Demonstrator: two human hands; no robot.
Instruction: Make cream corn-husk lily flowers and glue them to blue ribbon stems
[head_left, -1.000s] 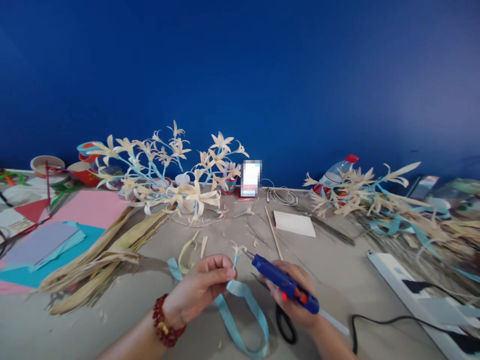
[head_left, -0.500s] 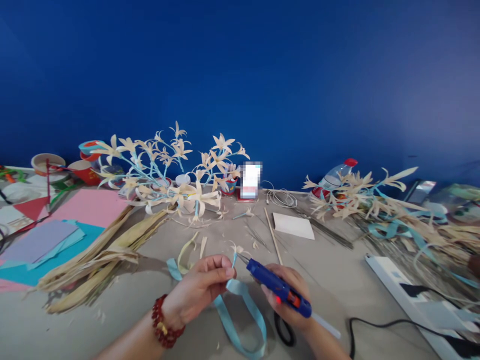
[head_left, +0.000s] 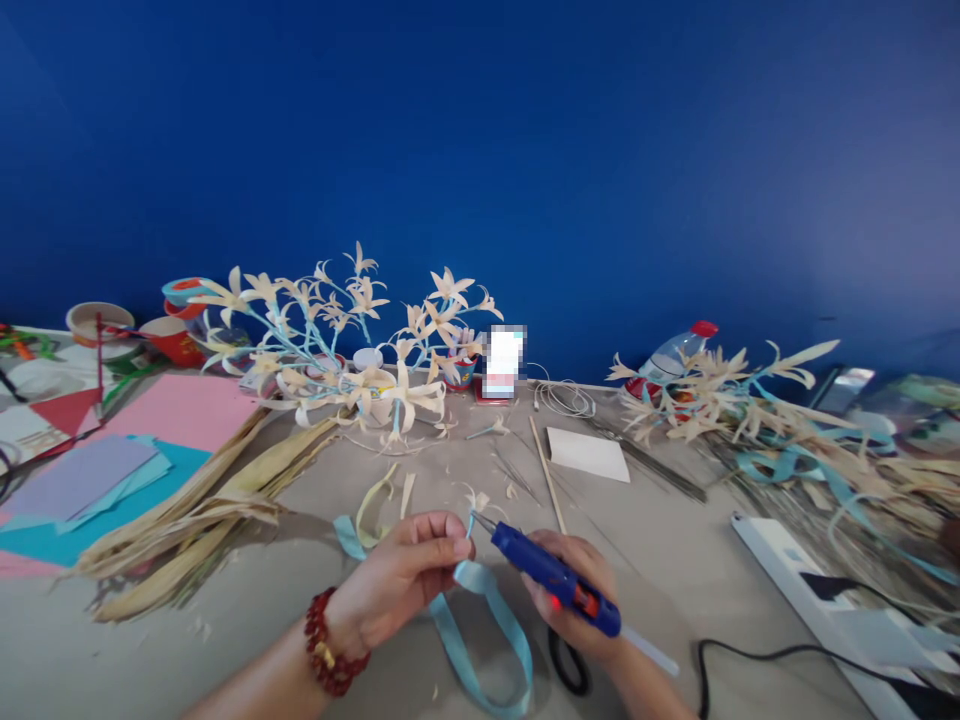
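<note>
Between thumb and fingers, my left hand pinches the thin blue-wrapped stem of a small pale flower. A light blue ribbon hangs from that stem and loops down onto the table. My right hand is wrapped round a blue hot glue gun with a small red light lit. Its metal nozzle points left, at or very close to the stem just under the flower; whether they touch I cannot tell. A glue stick sticks out of the gun's rear end.
Blue-stemmed pale flowers stand at the back, with more flowers at right. Dried husks and coloured paper lie left. A wooden stick, a white card, a phone and a power strip are around.
The glue gun has shifted slightly left, its nozzle now nearer the stem under the flower. My left hand keeps its pinch in nearly the same place.
</note>
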